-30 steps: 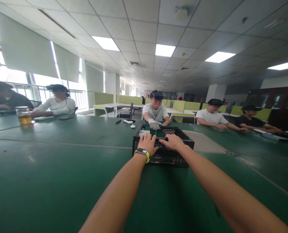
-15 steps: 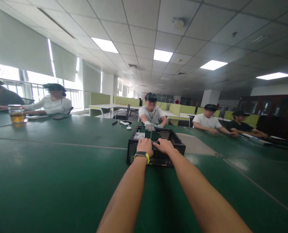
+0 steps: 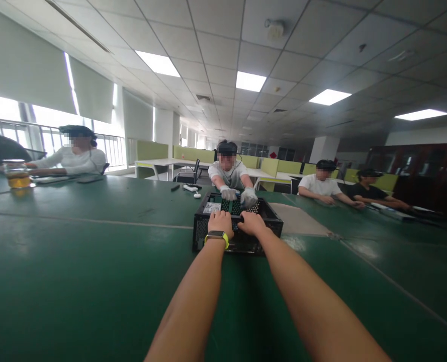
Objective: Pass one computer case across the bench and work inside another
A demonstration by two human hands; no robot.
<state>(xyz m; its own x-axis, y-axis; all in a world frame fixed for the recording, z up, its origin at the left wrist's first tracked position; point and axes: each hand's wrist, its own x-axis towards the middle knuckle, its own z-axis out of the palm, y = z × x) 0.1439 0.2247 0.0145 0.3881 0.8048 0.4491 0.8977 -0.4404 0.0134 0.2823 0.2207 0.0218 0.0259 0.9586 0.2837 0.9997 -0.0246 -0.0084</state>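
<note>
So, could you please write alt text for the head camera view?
Both bare hands, left hand and right hand, rest on the near rim of a black perforated case on a green table; a person's gloved hands reach in opposite.

Bright ceiling panels, window glare, warped edges.

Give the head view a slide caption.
Both hands, left and right, rest on a black case on a green table.
</note>
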